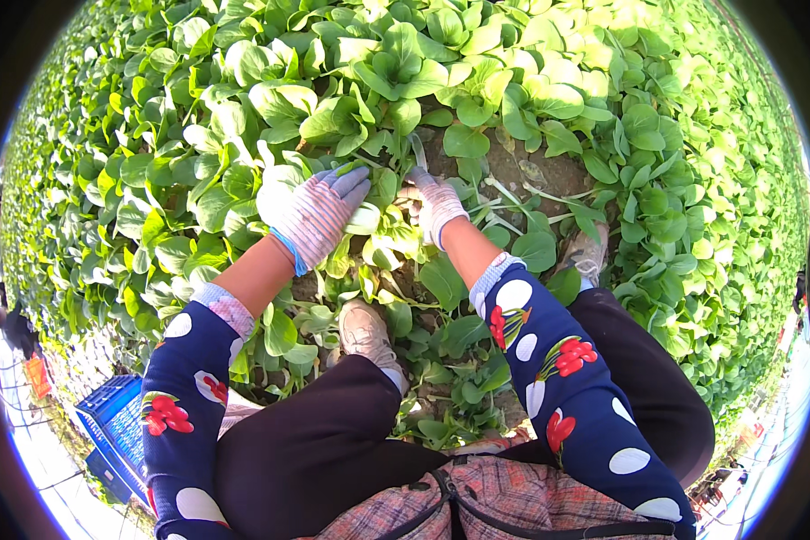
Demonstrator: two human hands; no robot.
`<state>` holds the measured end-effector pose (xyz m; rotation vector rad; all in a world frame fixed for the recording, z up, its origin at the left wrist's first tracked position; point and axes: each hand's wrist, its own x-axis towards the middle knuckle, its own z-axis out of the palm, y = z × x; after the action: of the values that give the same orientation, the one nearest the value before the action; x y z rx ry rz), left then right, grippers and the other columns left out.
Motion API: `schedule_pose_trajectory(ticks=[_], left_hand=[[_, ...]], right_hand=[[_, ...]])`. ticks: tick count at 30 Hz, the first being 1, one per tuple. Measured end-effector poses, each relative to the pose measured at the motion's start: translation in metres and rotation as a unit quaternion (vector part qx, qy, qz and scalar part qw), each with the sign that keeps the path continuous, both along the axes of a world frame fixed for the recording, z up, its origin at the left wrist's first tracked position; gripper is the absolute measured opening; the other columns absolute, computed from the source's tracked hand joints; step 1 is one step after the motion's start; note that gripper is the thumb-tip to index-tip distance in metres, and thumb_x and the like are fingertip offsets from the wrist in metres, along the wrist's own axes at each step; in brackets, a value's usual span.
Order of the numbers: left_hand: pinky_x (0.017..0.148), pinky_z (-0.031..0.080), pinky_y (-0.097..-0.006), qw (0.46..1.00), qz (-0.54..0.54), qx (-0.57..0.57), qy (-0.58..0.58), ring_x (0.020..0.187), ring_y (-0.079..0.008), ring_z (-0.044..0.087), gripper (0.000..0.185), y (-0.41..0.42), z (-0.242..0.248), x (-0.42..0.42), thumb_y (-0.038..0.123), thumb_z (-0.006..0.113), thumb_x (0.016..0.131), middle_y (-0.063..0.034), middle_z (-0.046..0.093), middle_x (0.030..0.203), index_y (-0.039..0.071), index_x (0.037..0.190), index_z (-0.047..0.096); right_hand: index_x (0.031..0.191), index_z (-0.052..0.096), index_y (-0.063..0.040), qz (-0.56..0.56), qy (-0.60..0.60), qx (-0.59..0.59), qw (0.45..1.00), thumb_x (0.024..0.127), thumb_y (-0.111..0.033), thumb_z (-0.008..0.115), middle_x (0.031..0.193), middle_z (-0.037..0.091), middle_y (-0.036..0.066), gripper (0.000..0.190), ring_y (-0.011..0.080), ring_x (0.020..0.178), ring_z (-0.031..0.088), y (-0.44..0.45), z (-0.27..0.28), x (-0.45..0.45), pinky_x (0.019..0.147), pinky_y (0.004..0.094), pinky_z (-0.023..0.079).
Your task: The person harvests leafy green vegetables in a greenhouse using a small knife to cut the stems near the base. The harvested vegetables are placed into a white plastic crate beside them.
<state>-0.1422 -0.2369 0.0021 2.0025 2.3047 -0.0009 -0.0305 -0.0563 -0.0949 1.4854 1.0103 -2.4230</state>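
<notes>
Both hands wear striped knit gloves and reach into a dense bed of leafy green vegetables point(398, 71). My left hand point(324, 210) lies against the leaves of a plant, its fingers close together and pointing to the upper right; whether it grips a leaf is unclear. Just to its right, my right hand point(433, 202) is curled low by the stems, with a pale, narrow blade-like thing point(418, 151) rising from its fingers. The handle is hidden. Cut stems and loose leaves point(506, 196) lie on the brown soil point(547, 172) right of that hand.
My shoes point(364, 331) stand among low leaves, one below the hands and one to the right. Blue plastic crates point(111, 412) are at the lower left, with an orange object point(37, 376) farther out. More plants stretch away on both sides.
</notes>
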Motion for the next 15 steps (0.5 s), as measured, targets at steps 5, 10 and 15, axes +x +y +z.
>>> schedule_pose_trajectory(ticks=[5,10,15], left_hand=[[0.111,0.039,-0.0437,0.994,-0.094,0.031,-0.052,0.13,-0.0314,0.05,0.043,0.0,0.013,0.031,0.012,0.054,0.083,-0.0151,0.054,0.138,0.001,0.125,0.059],[0.107,0.043,-0.0419,0.978,-0.2,0.044,-0.045,0.131,-0.0314,0.05,0.038,0.006,0.013,0.058,0.018,0.056,0.084,-0.0134,0.056,0.136,0.003,0.118,0.064],[0.11,0.039,-0.0459,0.971,-0.204,0.045,-0.113,0.134,-0.0346,0.046,0.033,0.012,0.027,0.086,0.016,0.062,0.078,-0.0132,0.055,0.137,0.005,0.109,0.066]], right_hand=[[0.107,0.066,-0.013,-0.033,0.05,-0.172,0.983,0.094,-0.043,0.061,0.096,0.069,0.01,0.034,0.0232,0.07,0.061,-0.005,0.008,-0.003,0.062,0.0345,0.05],[0.119,0.064,-0.011,0.092,-0.051,-0.067,0.992,0.089,-0.054,0.062,0.104,0.068,0.012,0.053,0.0259,0.083,0.064,0.007,0.013,0.019,0.076,0.0427,0.053],[0.109,0.065,-0.013,0.099,0.043,0.005,0.994,0.087,-0.043,0.068,0.086,0.067,0.006,0.037,0.0173,0.062,0.058,0.023,0.021,0.06,0.056,0.0367,0.049]])
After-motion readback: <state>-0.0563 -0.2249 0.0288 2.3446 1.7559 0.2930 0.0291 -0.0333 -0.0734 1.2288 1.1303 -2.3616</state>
